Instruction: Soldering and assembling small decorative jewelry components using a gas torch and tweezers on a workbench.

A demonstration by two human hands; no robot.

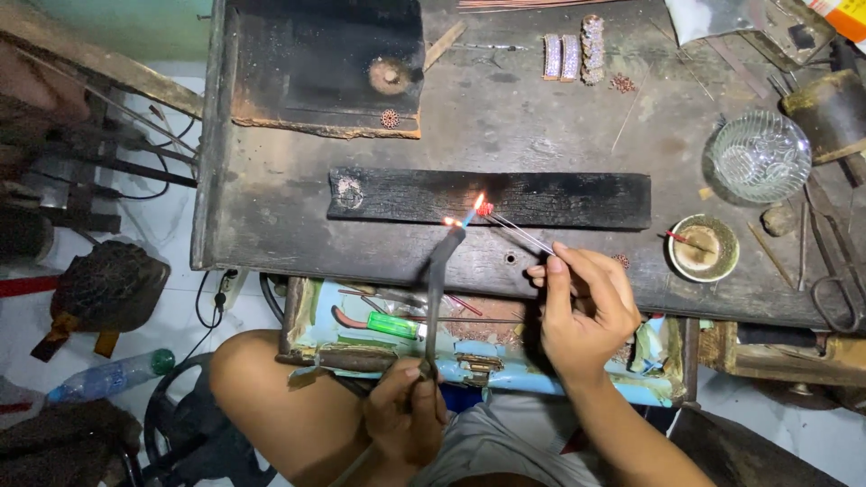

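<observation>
A: Torch (439, 280) gripped in the left hand (408, 417), flame on a small glowing piece (485, 209) on the charred strip (492, 197) mid-bench

B: And the right hand (582, 307)?

A: Pinched shut on tweezers (523, 233) touching that piece, near the bench's front edge

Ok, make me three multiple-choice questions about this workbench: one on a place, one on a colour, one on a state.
1. Where does the flame hit?
A. glass bowl
B. charred strip
C. floor

2. What colour is the lighter in the drawer?
A. green
B. white
C. black

3. What does the right hand hold?
A. nothing
B. scissors
C. tweezers

Answers:
1 B, the torch in the left hand burns a small piece on the charred strip.
2 A, its body is plainly green.
3 C, thin tweezers reach to the piece.
</observation>
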